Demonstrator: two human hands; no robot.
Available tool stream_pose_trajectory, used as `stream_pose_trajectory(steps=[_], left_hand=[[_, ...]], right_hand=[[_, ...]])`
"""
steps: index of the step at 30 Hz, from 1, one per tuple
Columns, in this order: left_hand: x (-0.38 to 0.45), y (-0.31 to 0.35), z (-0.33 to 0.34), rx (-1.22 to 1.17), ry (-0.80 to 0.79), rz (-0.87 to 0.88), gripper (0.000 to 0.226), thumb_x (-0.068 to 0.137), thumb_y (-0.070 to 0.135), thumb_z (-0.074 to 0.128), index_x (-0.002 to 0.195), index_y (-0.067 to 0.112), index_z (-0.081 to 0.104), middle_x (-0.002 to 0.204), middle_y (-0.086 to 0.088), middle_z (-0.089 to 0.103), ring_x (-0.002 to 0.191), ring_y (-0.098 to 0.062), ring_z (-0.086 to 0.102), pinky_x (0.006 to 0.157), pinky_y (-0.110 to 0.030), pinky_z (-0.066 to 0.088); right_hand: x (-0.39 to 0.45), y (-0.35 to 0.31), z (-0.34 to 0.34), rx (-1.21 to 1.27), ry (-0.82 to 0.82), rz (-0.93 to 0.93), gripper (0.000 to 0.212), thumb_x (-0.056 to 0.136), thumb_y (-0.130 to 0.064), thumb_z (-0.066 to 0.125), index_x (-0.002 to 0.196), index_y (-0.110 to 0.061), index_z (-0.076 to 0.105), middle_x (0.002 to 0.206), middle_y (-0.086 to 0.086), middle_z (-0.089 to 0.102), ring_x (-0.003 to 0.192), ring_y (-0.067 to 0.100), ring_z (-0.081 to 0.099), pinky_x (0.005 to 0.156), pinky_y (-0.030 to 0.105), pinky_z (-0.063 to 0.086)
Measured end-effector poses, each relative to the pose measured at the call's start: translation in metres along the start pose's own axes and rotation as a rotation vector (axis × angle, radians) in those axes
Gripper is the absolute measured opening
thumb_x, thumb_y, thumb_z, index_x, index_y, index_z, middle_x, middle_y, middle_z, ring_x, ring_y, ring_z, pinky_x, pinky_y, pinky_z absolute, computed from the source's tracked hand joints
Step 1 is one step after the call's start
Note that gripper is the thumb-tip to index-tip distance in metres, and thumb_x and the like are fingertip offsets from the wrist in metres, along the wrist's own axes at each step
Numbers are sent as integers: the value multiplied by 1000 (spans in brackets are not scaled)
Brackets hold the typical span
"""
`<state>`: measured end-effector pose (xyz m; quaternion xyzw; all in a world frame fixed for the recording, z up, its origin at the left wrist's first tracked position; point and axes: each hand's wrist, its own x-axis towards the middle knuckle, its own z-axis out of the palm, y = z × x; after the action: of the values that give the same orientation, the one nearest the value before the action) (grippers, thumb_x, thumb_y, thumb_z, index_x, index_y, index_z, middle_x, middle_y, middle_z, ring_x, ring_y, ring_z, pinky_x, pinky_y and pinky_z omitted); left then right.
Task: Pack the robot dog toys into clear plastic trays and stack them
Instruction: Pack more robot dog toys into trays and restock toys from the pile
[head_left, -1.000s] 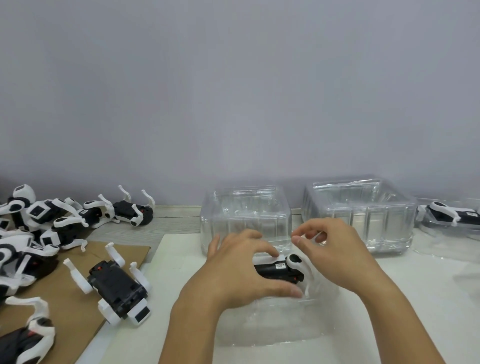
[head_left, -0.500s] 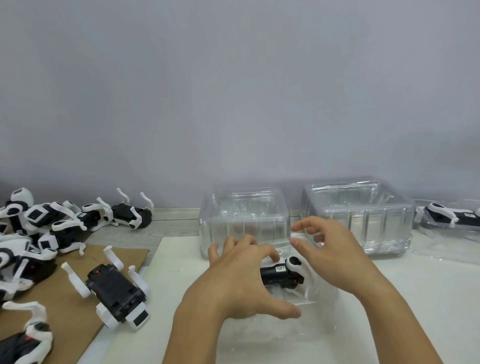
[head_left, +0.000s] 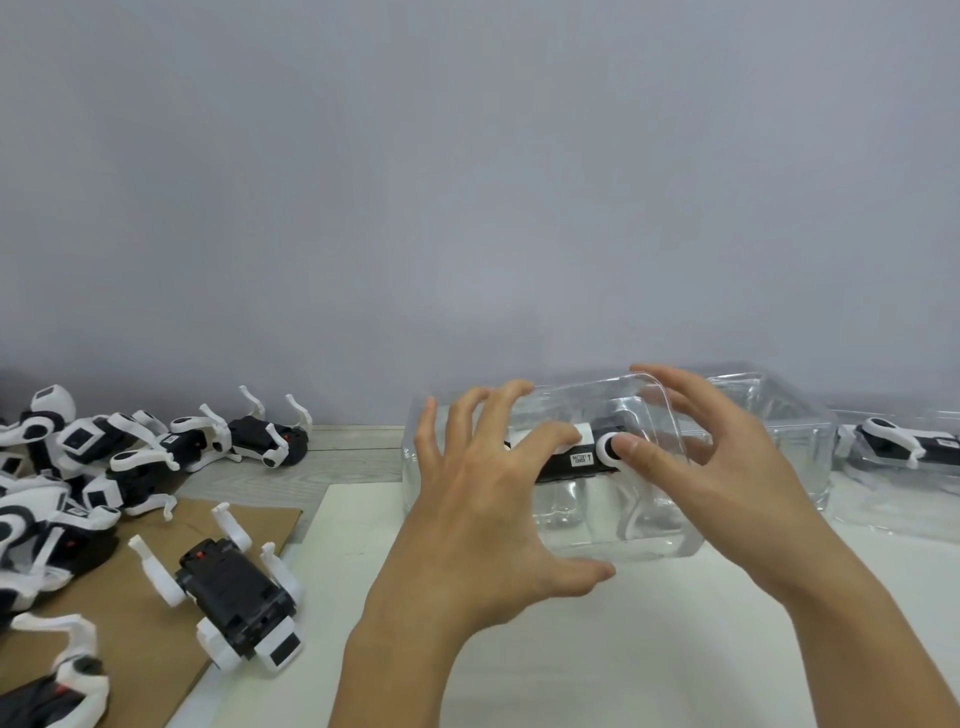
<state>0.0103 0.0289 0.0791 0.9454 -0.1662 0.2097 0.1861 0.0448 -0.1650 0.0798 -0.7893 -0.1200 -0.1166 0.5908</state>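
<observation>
A clear plastic tray (head_left: 670, 519) with a black-and-white robot dog (head_left: 576, 462) inside is raised off the white table and tipped toward me. My left hand (head_left: 483, 509) grips its left side, fingers spread over the top and thumb under the lower edge. My right hand (head_left: 711, 467) grips the right side, with the thumb against the dog's round white joint and the fingers curled over the top rim. The dog's label faces me. Part of the dog is hidden by my fingers.
Stacked empty clear trays (head_left: 789, 415) stand behind the held one. A packed tray with a dog (head_left: 898, 447) lies at far right. One loose dog (head_left: 234, 587) lies belly-up on brown cardboard (head_left: 145, 639); several more (head_left: 93, 457) are piled at left.
The tray with the dog has come up from the table and tipped toward me. Both hands went from pressing the dog down to gripping the tray's sides.
</observation>
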Motion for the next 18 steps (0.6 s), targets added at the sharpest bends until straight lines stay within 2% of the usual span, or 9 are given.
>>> stream_pose_trajectory(steps=[3, 8, 10, 14, 16, 18], left_hand=[[1, -1, 3, 17, 41, 18, 78, 53, 75, 71, 121, 47, 44, 153, 17, 17, 146, -12, 8, 120, -48, -13], [1, -3, 4, 10, 87, 25, 75, 55, 71, 75, 120, 45, 48, 155, 15, 17, 149, -15, 7, 120, -45, -16], [1, -2, 5, -4, 89, 22, 75, 55, 71, 76, 120, 45, 49, 155, 15, 16, 149, -14, 7, 120, -46, -15], [1, -3, 6, -14, 99, 14, 75, 55, 72, 73, 121, 46, 49, 154, 15, 18, 148, -13, 8, 121, -47, -12], [0, -2, 5, -51, 118, 7, 74, 54, 74, 69, 119, 46, 49, 154, 15, 20, 148, -12, 10, 121, -48, -9], [-1, -1, 5, -120, 140, -10, 72, 52, 75, 65, 116, 46, 50, 152, 17, 22, 146, -6, 9, 121, -48, -4]], right_hand=[[1, 2, 4, 46, 38, -62, 55, 82, -28, 78, 124, -55, 55, 130, -21, 57, 115, 8, 62, 91, 31, 52], [2, 4, 7, 83, 71, -113, 55, 81, -26, 77, 123, -55, 56, 129, -25, 57, 111, -1, 62, 84, 21, 49], [1, 4, 7, 88, 72, -128, 55, 82, -25, 77, 123, -55, 56, 126, -29, 58, 109, -4, 62, 84, 20, 48], [3, 4, 8, 111, 73, -157, 56, 81, -20, 78, 125, -48, 58, 116, -40, 58, 103, -12, 62, 74, 6, 48], [3, 3, 7, 118, 85, -167, 54, 80, -26, 78, 126, -46, 59, 117, -38, 59, 104, -14, 60, 74, -1, 43], [3, 3, 6, 144, 107, -179, 49, 79, -39, 72, 126, -45, 61, 119, -32, 63, 106, -14, 59, 76, -1, 43]])
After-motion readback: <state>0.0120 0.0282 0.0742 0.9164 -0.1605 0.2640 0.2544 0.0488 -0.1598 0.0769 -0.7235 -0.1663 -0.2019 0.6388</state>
